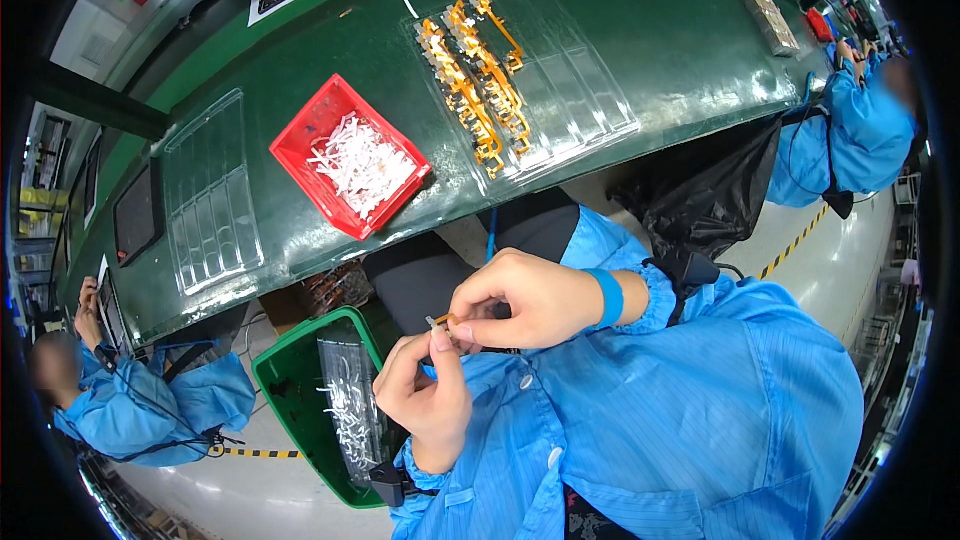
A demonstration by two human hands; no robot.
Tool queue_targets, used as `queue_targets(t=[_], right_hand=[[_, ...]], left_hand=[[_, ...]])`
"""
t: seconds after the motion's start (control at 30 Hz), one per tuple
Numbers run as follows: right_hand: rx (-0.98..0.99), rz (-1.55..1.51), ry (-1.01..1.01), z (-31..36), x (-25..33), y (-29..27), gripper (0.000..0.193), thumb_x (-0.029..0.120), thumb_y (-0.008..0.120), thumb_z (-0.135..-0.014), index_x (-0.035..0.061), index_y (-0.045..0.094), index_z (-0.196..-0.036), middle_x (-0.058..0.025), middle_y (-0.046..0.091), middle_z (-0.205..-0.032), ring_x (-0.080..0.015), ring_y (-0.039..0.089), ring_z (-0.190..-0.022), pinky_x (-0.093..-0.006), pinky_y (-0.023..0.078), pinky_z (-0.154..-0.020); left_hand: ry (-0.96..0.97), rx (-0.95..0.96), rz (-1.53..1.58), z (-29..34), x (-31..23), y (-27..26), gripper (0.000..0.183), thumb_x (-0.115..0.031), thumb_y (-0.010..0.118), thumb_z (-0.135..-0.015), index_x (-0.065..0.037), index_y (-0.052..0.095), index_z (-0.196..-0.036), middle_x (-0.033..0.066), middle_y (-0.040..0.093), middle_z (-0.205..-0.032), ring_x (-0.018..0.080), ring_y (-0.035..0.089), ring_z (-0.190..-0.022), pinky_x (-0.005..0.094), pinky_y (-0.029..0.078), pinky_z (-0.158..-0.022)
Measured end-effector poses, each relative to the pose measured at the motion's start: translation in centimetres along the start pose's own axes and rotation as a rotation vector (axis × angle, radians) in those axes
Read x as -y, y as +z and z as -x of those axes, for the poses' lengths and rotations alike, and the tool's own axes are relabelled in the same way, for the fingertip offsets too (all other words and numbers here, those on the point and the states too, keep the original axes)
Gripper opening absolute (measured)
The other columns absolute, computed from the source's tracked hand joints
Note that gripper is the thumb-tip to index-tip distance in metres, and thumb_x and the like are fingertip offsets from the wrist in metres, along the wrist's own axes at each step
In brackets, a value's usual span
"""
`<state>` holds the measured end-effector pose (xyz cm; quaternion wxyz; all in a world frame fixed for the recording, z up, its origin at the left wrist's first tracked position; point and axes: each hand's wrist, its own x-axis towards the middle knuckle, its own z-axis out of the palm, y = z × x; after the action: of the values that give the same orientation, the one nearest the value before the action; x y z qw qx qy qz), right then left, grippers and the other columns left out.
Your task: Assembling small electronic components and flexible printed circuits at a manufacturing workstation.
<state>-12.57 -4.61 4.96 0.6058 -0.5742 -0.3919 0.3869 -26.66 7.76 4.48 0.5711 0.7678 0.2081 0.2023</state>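
Note:
In front of my chest both hands meet at a small orange flex cable with a pale, metallic-looking end. My left hand pinches the pale end between thumb and fingertips. Thumb and forefinger of my right hand close on the orange part; the fingers hide some of it. On the green table, a clear plastic tray carries rows of orange flex cables. Left of that tray stands a red bin of thin white strips.
Below the table edge, a green bin holds clear plastic trays and white scraps. Another clear tray lies at the left. People in blue work at the left and right. A black bag hangs at the right.

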Motion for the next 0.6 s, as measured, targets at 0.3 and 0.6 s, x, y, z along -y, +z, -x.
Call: queue_targets(t=[0.3,0.6], right_hand=[[0.027,-0.107,0.079,0.25,0.31,-0.22,0.018,0.014,0.065,-0.09,-0.0041,0.067,-0.088,-0.0082,0.068,-0.069,-0.0093,0.062,-0.061,-0.0262,0.049,-0.055],[0.002,-0.275,0.083,0.48,-0.15,0.09,0.018,0.013,0.063,-0.091,-0.0042,0.067,-0.092,-0.0107,0.069,-0.075,-0.011,0.068,-0.072,-0.0263,0.053,-0.064]], left_hand=[[0.128,-0.016,-0.019,-0.19,-0.5,0.56,0.009,0.003,0.059,-0.093,0.01,0.065,-0.09,0.0101,0.066,-0.084,0.0104,0.061,-0.071,0.0202,0.047,-0.062],[-0.096,0.027,0.162,-0.7,0.17,-0.21,0.008,0.005,0.06,-0.091,0.008,0.067,-0.095,0.0126,0.067,-0.083,0.016,0.064,-0.072,0.0264,0.052,-0.067]])
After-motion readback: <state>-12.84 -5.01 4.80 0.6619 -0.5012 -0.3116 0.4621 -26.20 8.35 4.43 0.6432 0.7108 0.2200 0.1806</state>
